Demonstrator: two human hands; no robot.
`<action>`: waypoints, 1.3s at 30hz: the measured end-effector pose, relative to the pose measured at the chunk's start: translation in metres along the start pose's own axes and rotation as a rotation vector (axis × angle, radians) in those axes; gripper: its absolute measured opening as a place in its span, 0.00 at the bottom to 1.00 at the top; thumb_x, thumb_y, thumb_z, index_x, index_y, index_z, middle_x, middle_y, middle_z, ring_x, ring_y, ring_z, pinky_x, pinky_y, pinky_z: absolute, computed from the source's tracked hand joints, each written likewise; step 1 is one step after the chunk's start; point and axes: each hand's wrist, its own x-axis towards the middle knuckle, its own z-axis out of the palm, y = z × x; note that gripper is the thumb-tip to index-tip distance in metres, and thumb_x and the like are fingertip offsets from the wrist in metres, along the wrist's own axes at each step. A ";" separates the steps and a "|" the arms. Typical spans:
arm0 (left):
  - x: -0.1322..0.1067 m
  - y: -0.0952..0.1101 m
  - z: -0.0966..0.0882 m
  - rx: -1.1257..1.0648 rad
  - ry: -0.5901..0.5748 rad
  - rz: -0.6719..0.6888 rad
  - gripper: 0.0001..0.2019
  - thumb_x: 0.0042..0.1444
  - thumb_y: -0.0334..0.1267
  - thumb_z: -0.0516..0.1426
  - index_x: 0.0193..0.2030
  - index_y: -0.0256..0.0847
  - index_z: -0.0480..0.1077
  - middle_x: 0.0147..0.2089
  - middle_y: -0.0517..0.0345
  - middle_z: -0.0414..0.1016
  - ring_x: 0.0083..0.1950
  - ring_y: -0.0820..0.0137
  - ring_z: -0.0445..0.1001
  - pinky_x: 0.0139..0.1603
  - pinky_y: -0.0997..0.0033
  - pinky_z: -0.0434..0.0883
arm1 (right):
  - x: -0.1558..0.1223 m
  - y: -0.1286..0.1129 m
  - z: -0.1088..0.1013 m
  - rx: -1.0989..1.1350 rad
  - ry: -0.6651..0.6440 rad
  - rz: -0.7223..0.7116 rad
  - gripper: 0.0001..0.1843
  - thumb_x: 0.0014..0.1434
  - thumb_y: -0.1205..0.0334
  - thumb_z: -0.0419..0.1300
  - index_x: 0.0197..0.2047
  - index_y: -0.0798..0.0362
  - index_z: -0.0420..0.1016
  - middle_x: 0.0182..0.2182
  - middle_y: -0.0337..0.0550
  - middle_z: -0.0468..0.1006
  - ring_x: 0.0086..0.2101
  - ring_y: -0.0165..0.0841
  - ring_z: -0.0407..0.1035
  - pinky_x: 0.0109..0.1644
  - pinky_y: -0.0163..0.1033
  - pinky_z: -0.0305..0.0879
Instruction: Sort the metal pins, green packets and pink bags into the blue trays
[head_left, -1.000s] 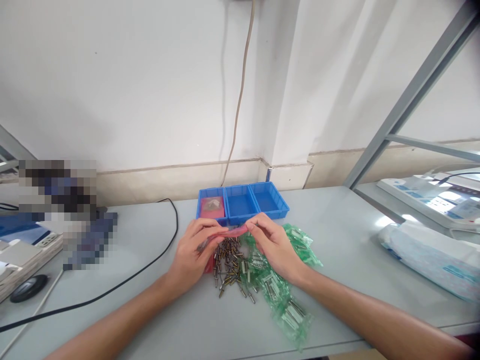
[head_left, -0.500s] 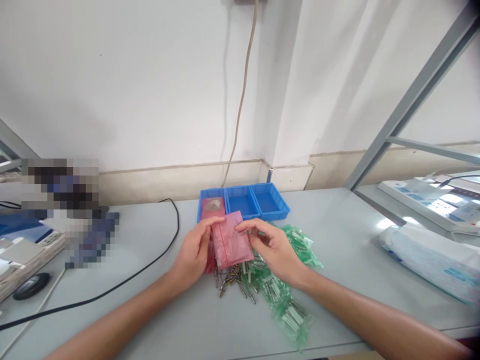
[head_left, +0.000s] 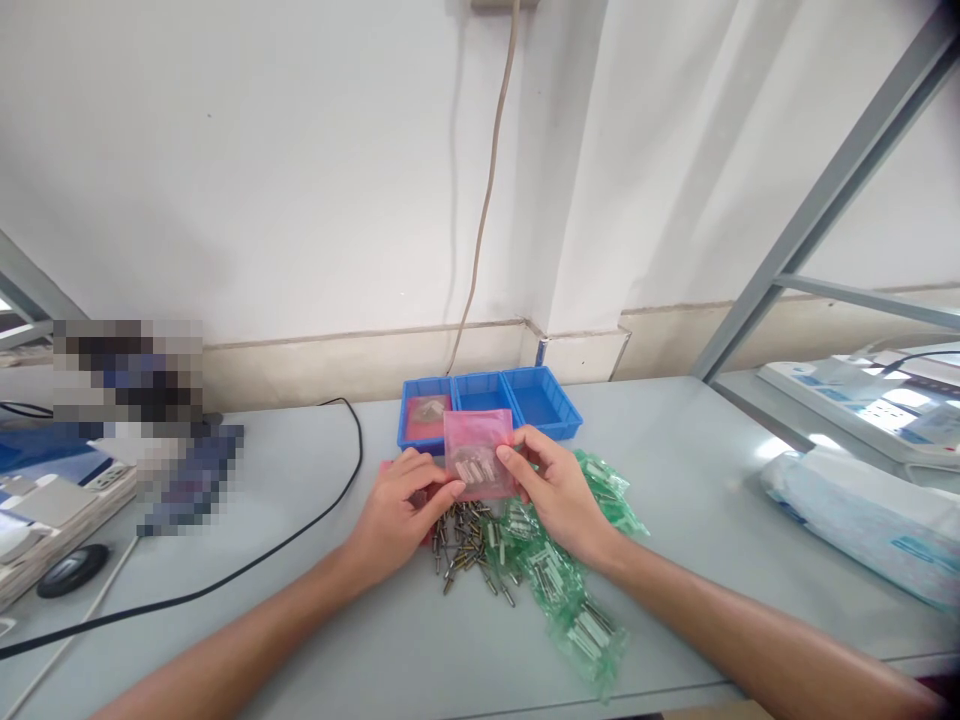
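A pink plastic bag (head_left: 480, 430) with several small metal pins in its lower part is raised between my two hands. My left hand (head_left: 401, 505) pinches its lower left corner, and my right hand (head_left: 555, 490) grips its right edge between thumb and fingers. Below the bag lies a pile of loose metal pins (head_left: 469, 545), resembling rivets. Another pink bag is mostly hidden behind my left hand. Green plastic pouches (head_left: 559, 575) of metal pins spread under and beside my right hand.
Three joined blue trays (head_left: 540, 400) stand near the wall; the left one holds a pink bag (head_left: 427, 420) of parts. A black cable (head_left: 292, 535) and a mouse (head_left: 73, 570) lie left. A soft white package (head_left: 862, 525) and power strips are at right.
The pink bag has been turned and its metal contents now show. My left hand has shifted from its upper left to its lower left corner.
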 end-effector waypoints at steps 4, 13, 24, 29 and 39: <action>-0.002 0.002 -0.002 0.018 0.070 0.112 0.09 0.72 0.41 0.61 0.43 0.43 0.83 0.61 0.45 0.75 0.53 0.60 0.75 0.51 0.58 0.76 | 0.001 0.004 0.001 0.145 -0.025 0.074 0.16 0.72 0.44 0.63 0.43 0.47 0.68 0.26 0.31 0.67 0.23 0.29 0.59 0.26 0.35 0.56; -0.001 -0.001 -0.007 0.121 0.024 0.326 0.15 0.74 0.30 0.55 0.58 0.46 0.80 0.62 0.52 0.83 0.72 0.53 0.69 0.72 0.41 0.67 | -0.001 -0.006 0.000 0.133 0.017 0.125 0.18 0.71 0.42 0.62 0.43 0.49 0.76 0.23 0.34 0.69 0.21 0.30 0.58 0.23 0.35 0.55; -0.003 -0.015 -0.003 0.137 0.115 0.214 0.23 0.69 0.23 0.53 0.65 0.49 0.74 0.55 0.53 0.82 0.59 0.60 0.75 0.62 0.57 0.75 | -0.001 0.003 0.001 0.055 -0.045 0.068 0.19 0.74 0.44 0.59 0.37 0.49 0.72 0.29 0.34 0.68 0.24 0.28 0.57 0.26 0.35 0.54; 0.004 -0.019 -0.011 0.099 0.182 0.068 0.10 0.72 0.34 0.57 0.54 0.48 0.79 0.47 0.55 0.81 0.51 0.61 0.74 0.55 0.61 0.74 | -0.004 -0.003 0.002 0.046 -0.103 0.079 0.19 0.76 0.46 0.56 0.37 0.49 0.73 0.29 0.34 0.66 0.25 0.29 0.58 0.27 0.35 0.55; 0.033 -0.069 -0.021 -0.045 0.373 -0.329 0.20 0.69 0.54 0.61 0.56 0.42 0.75 0.41 0.57 0.82 0.37 0.65 0.73 0.41 0.66 0.69 | -0.003 -0.001 0.002 -0.015 -0.105 0.051 0.17 0.76 0.47 0.57 0.42 0.48 0.79 0.32 0.37 0.72 0.27 0.30 0.62 0.29 0.35 0.57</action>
